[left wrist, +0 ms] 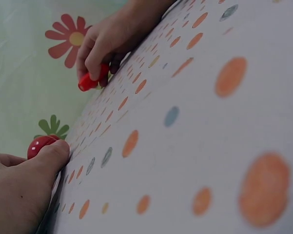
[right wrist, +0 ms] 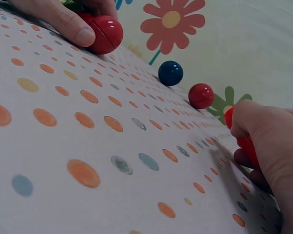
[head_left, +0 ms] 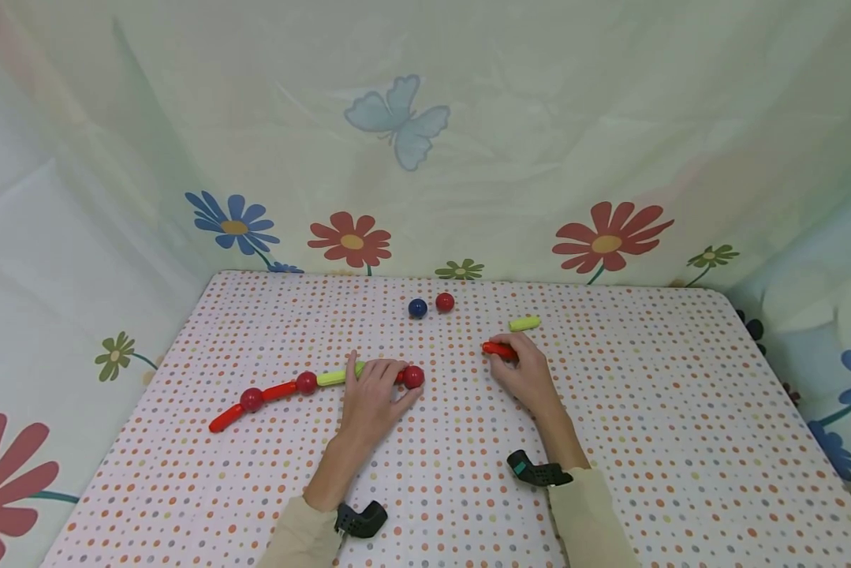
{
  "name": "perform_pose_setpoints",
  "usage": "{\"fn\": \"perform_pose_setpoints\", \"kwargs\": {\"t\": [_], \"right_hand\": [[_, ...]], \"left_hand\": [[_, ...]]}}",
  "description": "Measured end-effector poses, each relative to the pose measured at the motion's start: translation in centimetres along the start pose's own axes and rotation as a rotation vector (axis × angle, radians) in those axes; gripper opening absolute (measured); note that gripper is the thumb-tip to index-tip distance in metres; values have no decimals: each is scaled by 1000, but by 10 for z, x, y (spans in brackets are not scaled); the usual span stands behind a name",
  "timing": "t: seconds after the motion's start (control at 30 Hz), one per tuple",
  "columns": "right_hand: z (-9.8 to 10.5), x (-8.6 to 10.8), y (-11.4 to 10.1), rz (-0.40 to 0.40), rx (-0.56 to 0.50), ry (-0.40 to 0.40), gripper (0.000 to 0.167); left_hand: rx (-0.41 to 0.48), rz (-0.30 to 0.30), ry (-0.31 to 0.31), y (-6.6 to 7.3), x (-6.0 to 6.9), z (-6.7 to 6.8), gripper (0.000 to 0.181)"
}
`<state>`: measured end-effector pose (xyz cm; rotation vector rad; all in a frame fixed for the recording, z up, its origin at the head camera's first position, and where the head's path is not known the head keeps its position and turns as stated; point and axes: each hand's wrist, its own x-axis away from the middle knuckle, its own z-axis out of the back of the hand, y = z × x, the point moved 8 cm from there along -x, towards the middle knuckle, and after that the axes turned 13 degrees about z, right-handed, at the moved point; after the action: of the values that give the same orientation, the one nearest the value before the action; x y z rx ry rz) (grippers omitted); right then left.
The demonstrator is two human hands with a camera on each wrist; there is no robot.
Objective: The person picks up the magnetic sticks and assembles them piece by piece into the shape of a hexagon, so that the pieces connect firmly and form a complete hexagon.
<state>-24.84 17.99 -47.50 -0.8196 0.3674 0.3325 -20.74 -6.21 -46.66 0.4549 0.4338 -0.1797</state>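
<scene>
A chain of red balls and red and yellow-green rods (head_left: 279, 391) lies on the left of the table. My left hand (head_left: 371, 402) covers part of it and pinches the red ball (head_left: 413, 377) at its right end; the thumb presses the ball's near side in the right wrist view. Between thumb and fingers my right hand (head_left: 528, 372) holds a loose red rod (head_left: 498, 349), its free end pointing left towards the chain. This red rod (left wrist: 93, 79) also shows in the left wrist view, apart from the ball. The hand hides the rod's other end.
A blue ball (head_left: 418, 308) and another red ball (head_left: 445, 302) stand side by side near the table's back edge. Just beyond my right hand lies a yellow-green rod (head_left: 524, 323). A flowered cloth (head_left: 482, 158) hangs behind the dotted table (head_left: 460, 489).
</scene>
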Motion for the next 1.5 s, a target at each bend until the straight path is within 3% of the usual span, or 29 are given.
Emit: {"fn": "perform_pose_setpoints", "kwargs": {"t": [0.33,0.67,1.03,1.5], "right_hand": [[1,0,0,-2,1,-2,29],[3,-1,-1,32,61,7,29],[0,-1,3,38,86,2,29],[-2,-1,6,-3,113,-53,28]], "left_hand": [[9,25,-35,-2,-1,-3,41],[17,0,15,-1,0,0,39],[19,5,10,-2,0,0,40],[16,29,-35,-2,-1,-2,40]]}}
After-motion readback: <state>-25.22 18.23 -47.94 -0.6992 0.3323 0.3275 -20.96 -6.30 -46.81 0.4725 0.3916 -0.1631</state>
